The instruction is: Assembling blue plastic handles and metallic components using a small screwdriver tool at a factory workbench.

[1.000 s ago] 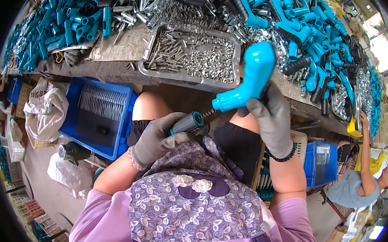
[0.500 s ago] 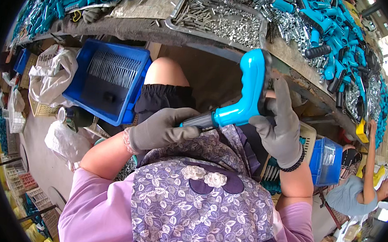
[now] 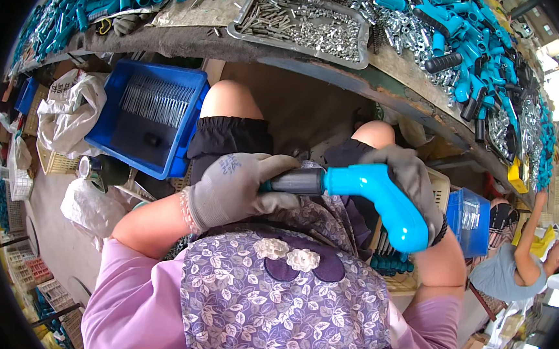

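A glossy blue pistol-grip handle (image 3: 372,187) with a dark grey ribbed sleeve (image 3: 298,181) on its left end is held above my lap. My left hand (image 3: 233,187), in a grey glove, is closed round the sleeve, thumb on top and fingers below. My right hand (image 3: 412,177), also gloved, is curled against the far side of the handle's bend. The curved grip lies over its palm side and points down towards my right wrist. Some right fingertips are hidden behind the handle.
The workbench edge (image 3: 338,78) runs across in front of my knees. On it stand a metal tray (image 3: 237,32) of pins and small metal parts, and piles of blue handles (image 3: 476,52). A blue crate (image 3: 136,135) with wire parts stands left. Another person (image 3: 512,275) works at right.
The handle has turned over: its grip pointed up and away, and now points down towards me. My right hand has shifted from an open pose beside the grip to curling behind the bend.
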Motion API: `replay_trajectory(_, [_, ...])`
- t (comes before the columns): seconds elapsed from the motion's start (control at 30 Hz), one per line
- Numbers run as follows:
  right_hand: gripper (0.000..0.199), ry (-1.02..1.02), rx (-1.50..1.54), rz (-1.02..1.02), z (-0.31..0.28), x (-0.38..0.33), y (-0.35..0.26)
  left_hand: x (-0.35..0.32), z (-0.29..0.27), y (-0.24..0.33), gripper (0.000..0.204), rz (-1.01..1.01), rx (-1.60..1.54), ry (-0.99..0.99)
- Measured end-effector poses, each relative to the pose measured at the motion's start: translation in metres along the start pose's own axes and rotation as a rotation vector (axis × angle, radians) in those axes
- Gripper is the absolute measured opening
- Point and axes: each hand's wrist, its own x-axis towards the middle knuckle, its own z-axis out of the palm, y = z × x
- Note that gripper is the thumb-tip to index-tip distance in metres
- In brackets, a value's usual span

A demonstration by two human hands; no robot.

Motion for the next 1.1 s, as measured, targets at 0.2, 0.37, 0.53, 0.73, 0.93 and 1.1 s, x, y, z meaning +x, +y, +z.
replay_trajectory(0.2, [0.051, 0.437, -0.188, -0.369, 0.013, 0.016, -0.015, 0.000, 0.017, -0.008, 0.050, -0.004, -0.237, -0.222])
replay_trajectory(0.37, [0.044, 0.228, -0.020, -0.470, 0.005, 0.033, -0.021, -0.001, 0.003, -0.019, 0.045, -0.324, -0.929, 0.218])
replay_trajectory(0.53, [0.042, 0.305, -0.051, -0.210, -0.002, 0.042, -0.025, 0.002, 0.011, -0.017, 0.045, -0.006, -0.483, -0.340])
replay_trajectory(0.73, [0.035, 0.014, -0.015, -0.677, -0.006, 0.041, -0.036, 0.011, 0.014, -0.020, 0.058, -0.081, -0.521, -0.280])
replay_trajectory(0.93, [0.035, -0.069, 0.095, -0.602, -0.011, 0.039, -0.026, 0.020, -0.002, -0.022, 0.049, -0.303, -0.753, 0.030])
replay_trajectory(1.1, [0.039, 0.253, -0.088, -0.258, -0.018, 0.046, -0.020, 0.022, -0.002, -0.016, 0.050, -0.108, -0.549, -0.259])
